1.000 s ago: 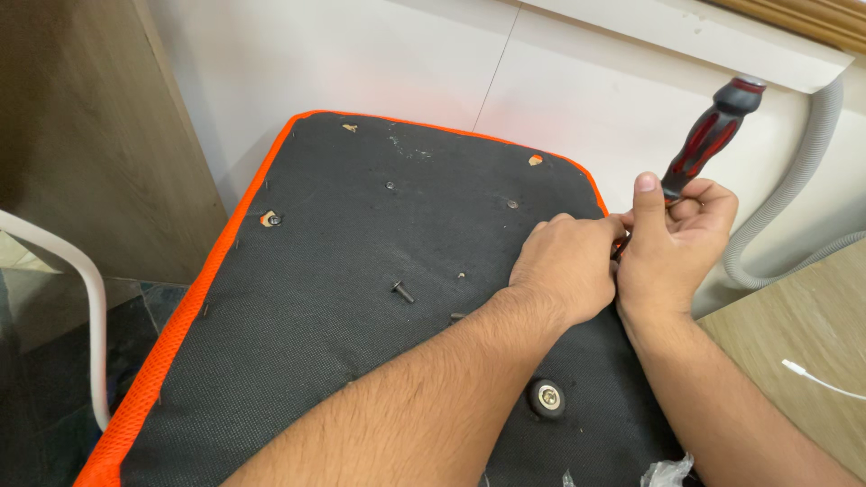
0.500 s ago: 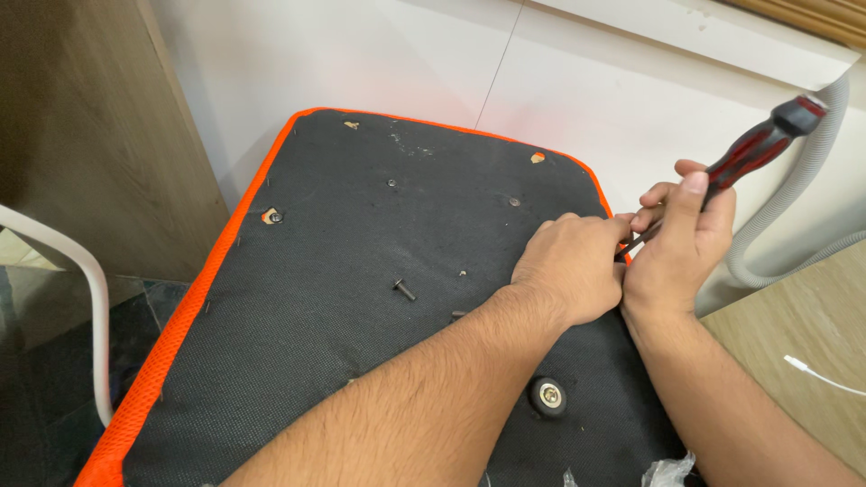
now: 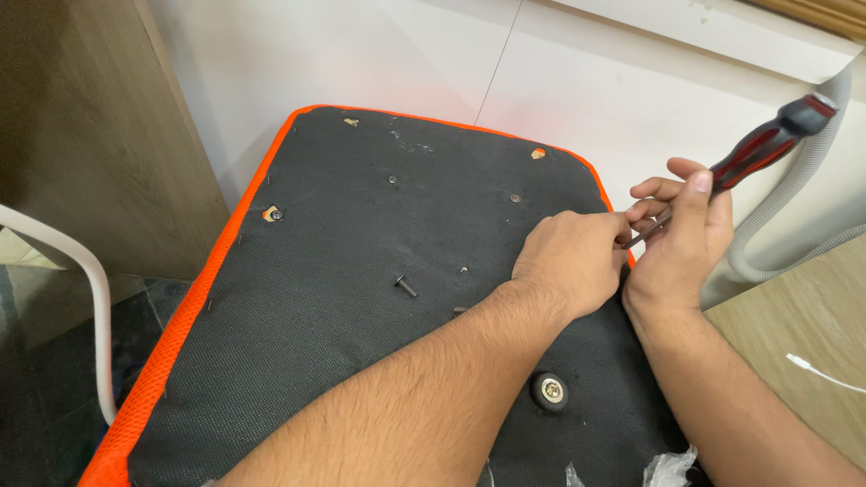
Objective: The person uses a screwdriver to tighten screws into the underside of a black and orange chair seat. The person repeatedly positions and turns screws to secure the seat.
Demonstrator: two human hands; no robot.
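Tilted lower now, the screwdriver (image 3: 767,144) levers in the right hand (image 3: 681,239); left hand (image 3: 573,261) pinches its tip against the seat cushion (image 3: 361,298) edge.

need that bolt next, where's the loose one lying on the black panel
In the head view the loose bolt lies near the middle of the black panel, just left of the left hand.

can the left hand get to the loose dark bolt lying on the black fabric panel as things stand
Probably yes. The loose dark bolt lies in the open on the black fabric panel, with nothing over it. The left hand sits to its right at the panel's edge, beside the right hand holding the red and black screwdriver.
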